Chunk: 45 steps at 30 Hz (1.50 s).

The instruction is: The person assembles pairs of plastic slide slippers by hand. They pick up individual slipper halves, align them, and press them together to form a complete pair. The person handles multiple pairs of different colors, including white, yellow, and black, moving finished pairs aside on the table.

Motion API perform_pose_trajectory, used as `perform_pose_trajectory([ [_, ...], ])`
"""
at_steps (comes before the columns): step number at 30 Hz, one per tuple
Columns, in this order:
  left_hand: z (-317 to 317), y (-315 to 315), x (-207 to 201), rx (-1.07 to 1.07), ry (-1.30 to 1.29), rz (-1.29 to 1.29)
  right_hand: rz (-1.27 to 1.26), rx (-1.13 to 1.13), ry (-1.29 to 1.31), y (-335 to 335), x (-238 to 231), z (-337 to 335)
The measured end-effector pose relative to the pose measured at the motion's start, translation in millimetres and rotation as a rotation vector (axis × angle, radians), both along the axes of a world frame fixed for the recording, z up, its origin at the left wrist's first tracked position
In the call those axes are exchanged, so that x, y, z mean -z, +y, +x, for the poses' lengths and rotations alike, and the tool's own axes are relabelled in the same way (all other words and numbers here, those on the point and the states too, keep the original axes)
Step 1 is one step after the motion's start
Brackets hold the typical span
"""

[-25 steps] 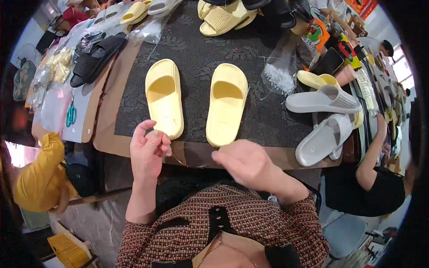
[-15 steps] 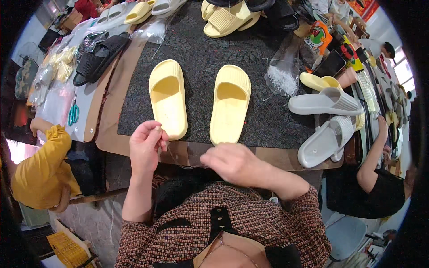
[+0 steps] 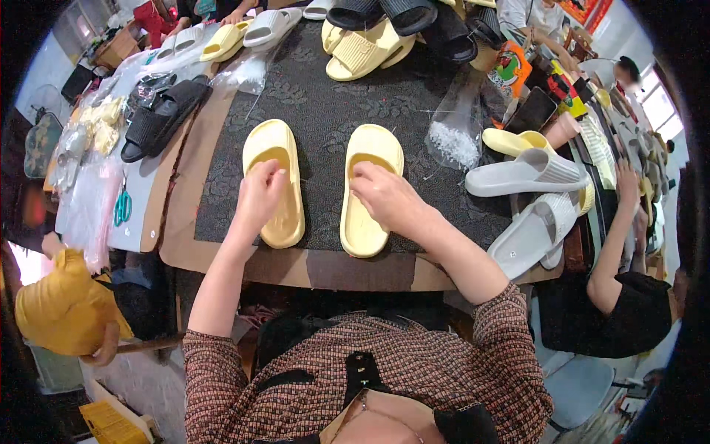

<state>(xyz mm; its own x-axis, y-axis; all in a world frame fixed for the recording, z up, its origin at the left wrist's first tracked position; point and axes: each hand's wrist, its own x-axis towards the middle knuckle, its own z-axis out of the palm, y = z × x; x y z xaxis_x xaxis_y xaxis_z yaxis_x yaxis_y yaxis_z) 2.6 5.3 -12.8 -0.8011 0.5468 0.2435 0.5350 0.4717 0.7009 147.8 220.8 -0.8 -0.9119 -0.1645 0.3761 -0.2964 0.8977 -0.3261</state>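
Two pale yellow slippers lie side by side on the dark patterned mat (image 3: 318,148), straps away from me. Over the left yellow slipper (image 3: 285,229) is my left hand (image 3: 260,196), its fingers curled closed at the strap opening. My right hand (image 3: 388,196) reaches into the opening of the right yellow slipper (image 3: 362,233) with bent fingers pressed together. What either hand pinches is hidden by the fingers and too small to make out. Both slippers rest flat, toes pointing to the far side.
A clear bag of small white plastic pieces (image 3: 455,144) lies to the right, near grey slippers (image 3: 525,174). More yellow slippers (image 3: 362,55) and black ones are piled at the far edge. Leftward are a black slipper (image 3: 163,118), teal scissors (image 3: 123,207) and a co-worker's yellow sleeve (image 3: 63,300).
Both hands have moved forward from the mat's near edge to the slippers' strap openings. My left hand was pinching something tiny near the left heel before. The view has shifted slightly.
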Motion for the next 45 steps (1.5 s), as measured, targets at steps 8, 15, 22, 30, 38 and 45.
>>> perform_pose_trajectory([
  [8, 5, 12, 1, 0.081, 0.283, -0.374, -0.440, 0.276, 0.201, 42, -27, 9],
  [15, -5, 29, -14, 0.098, 0.068, -0.477, -0.141, 0.616, -0.232, 101, 8, -33],
  [22, 6, 31, -8, 0.119, 0.122, -0.401, -0.227, 0.580, -0.181, 102, 21, -67],
  [30, 53, 30, -14, 0.320, 0.103, -0.293, -0.364, 0.408, -0.120, 74, 6, -89],
  [38, 51, 51, -32, 0.296, -0.137, -0.517, -0.435, 0.082, -0.234, 34, -10, -129],
  [45, 50, 52, -24, 0.271, -0.106, -0.508, -0.293, 0.068, -0.306, 12, -10, -147],
])
